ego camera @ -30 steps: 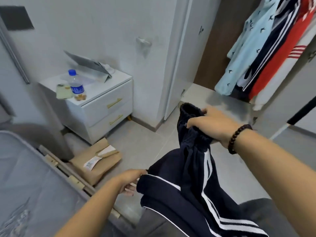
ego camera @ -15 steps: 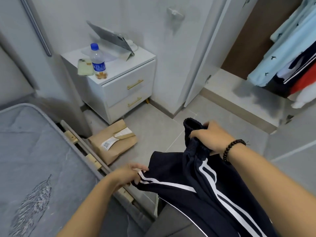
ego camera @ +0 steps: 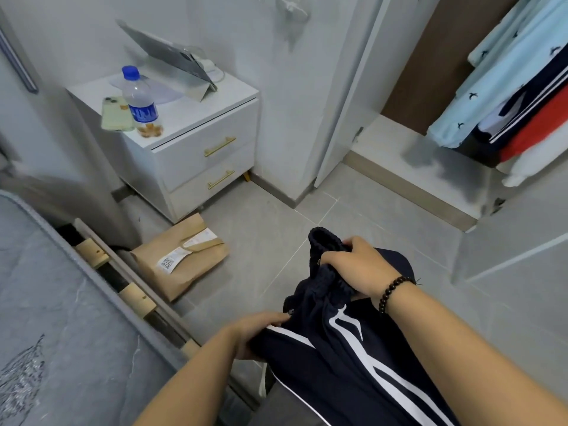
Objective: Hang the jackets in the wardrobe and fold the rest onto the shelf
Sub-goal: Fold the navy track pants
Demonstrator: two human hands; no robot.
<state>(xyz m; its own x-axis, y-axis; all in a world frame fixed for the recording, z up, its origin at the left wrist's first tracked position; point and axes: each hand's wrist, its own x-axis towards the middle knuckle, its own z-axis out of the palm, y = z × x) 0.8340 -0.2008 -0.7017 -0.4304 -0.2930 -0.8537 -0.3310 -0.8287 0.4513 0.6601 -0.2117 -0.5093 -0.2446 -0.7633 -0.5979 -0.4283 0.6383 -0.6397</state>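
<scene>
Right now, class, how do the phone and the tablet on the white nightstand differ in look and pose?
The phone lies flat on the nightstand, at its front left corner; the tablet stands tilted further back, propped on a folded stand. The phone is pale yellow-green, the tablet silver-grey. The phone looks clearly smaller than the tablet. Both are thin, flat devices resting on the same top, either side of the water bottle.

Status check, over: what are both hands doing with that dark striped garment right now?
Right hand grips the navy striped garment at its ribbed band. Left hand holds a lower edge. Brown paper package on the floor, clear of the wardrobe.
</scene>
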